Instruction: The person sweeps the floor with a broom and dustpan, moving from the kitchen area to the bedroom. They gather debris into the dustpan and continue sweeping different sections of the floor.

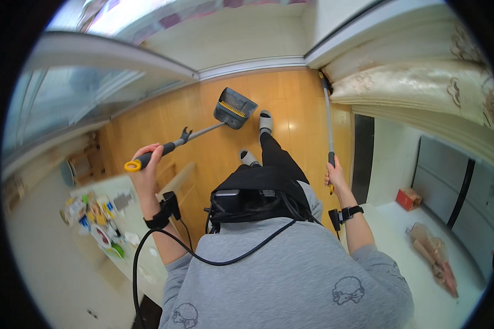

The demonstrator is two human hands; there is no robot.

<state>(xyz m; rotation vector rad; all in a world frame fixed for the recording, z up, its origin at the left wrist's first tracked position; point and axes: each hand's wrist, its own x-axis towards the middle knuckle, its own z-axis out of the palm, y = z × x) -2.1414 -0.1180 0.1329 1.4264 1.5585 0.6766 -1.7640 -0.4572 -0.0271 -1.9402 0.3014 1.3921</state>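
My left hand [147, 161] grips the dark handle of a long-handled dustpan [235, 107], near its yellow end ring. The dark grey pan with yellow comb teeth lies on the wooden floor, ahead and left of my slippered feet. My right hand [335, 174] is closed around the grip of a broom [328, 115] with a grey pole. The broom's dark head sits by the sliding-door corner, partly hidden under the hem of a cream curtain [411, 84].
A metal door track [253, 63] crosses the floor ahead. At left are a glass sliding door [86, 86], a wooden chair [88, 162] and a cluttered table [125, 246]. A red box [408, 199] and a plastic bag [432, 255] lie on the pale floor at right, beside grey cabinet-like panels [440, 164].
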